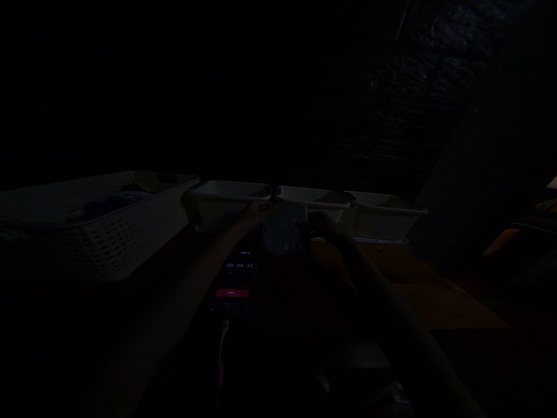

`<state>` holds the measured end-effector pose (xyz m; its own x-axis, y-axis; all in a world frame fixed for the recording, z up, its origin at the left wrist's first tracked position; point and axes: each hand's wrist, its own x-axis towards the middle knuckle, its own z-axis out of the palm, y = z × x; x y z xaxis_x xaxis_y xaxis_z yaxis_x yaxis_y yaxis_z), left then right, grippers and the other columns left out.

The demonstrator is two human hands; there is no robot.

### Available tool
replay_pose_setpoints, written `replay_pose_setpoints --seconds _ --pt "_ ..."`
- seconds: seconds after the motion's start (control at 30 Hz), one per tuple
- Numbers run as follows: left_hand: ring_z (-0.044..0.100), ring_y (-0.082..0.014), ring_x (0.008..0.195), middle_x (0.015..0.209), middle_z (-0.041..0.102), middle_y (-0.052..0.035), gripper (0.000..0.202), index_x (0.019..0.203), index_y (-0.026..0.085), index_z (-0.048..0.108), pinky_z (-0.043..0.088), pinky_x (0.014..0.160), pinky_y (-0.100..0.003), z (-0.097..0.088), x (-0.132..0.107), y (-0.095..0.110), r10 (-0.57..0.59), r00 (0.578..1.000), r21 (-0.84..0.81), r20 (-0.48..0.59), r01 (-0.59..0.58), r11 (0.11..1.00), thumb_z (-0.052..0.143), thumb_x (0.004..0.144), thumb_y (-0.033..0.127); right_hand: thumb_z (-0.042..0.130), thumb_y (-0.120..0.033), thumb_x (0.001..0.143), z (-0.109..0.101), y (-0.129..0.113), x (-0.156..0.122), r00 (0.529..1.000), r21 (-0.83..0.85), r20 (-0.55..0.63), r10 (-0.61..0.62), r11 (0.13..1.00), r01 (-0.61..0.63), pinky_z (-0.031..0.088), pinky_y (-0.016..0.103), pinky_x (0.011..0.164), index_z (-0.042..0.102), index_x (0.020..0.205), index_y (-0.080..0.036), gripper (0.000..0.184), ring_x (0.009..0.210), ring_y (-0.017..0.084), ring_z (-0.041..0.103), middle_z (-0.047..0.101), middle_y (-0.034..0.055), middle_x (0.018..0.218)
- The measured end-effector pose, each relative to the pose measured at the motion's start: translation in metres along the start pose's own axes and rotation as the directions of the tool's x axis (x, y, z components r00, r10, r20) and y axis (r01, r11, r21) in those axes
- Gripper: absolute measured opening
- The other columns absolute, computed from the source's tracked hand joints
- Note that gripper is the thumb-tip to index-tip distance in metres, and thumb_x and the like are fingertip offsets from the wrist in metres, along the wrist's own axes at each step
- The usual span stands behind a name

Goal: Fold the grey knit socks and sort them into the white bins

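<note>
At four o'clock from left hand, nine from right hand: textured item; too dark to tell finger spread or pinch.

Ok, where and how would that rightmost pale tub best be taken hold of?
Probably by the rim at the right end of the rightmost tub, coming from the right. Its walls flare outward up to that rim, while its left end sits close beside the middle tub, leaving less room there.

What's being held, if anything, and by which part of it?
A grey, cloth-like piece, held at its right edge by the right grip. The left grip is at its upper left corner; it's too dark to tell whether it holds.
</note>
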<state>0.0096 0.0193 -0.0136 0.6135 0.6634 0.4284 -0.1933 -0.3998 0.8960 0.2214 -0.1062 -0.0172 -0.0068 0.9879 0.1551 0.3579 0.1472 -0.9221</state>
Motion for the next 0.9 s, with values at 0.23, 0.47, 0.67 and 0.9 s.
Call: replay_pose_setpoints --seconds 0.23,0.47,0.67,0.9 --pt "0.062 -0.0236 0.093 0.104 0.067 -0.0103 0.037 0.099 0.016 0.066 0.045 0.084 -0.037 0.002 -0.012 0.004 -0.089 0.992 -0.139 0.090 0.101 0.985 0.072 0.072 0.040 0.075 -0.043 0.061 0.001 -0.012 -0.006 0.991 0.182 -0.136 0.000 0.983 0.025 0.049 0.023 0.060 0.063 0.093 -0.013 0.045 0.065 0.009 0.056 0.062 0.0049 0.084" --pt "0.062 -0.0191 0.072 0.080 0.067 -0.0083 0.030 0.076 0.013 0.064 0.046 0.069 -0.032 -0.003 0.001 -0.006 -0.089 0.990 0.021 -0.106 0.092 0.996 0.075 0.065 0.038 0.074 -0.039 0.063 0.000 -0.019 -0.009 0.994 0.258 -0.114 0.005 0.966 0.025 0.051 0.023 0.066 0.062 0.105 -0.016 0.050 0.075 0.011 0.060 0.064 0.0072 0.097" --pt "0.062 -0.0191 0.074 0.080 0.066 -0.0066 0.041 0.081 0.013 0.064 0.046 0.066 -0.029 -0.007 0.004 -0.009 -0.073 0.984 0.059 -0.161 0.084 0.995 0.074 0.064 0.049 0.077 -0.027 0.059 -0.003 -0.009 -0.006 0.999 0.163 0.034 -0.001 0.987 -0.005 0.054 0.027 0.067 0.062 0.105 -0.014 0.050 0.077 0.013 0.063 0.065 0.0092 0.098" --pt "0.056 -0.0245 0.110 0.119 0.059 -0.0104 0.060 0.121 0.018 0.051 0.045 0.089 -0.034 0.009 -0.008 0.002 0.038 0.996 0.072 -0.075 -0.033 0.997 0.062 0.075 0.055 0.077 -0.024 0.057 -0.002 -0.006 -0.004 0.990 0.158 -0.080 -0.113 0.980 0.124 0.053 0.024 0.065 0.061 0.107 -0.015 0.053 0.076 0.013 0.063 0.065 0.0091 0.096"
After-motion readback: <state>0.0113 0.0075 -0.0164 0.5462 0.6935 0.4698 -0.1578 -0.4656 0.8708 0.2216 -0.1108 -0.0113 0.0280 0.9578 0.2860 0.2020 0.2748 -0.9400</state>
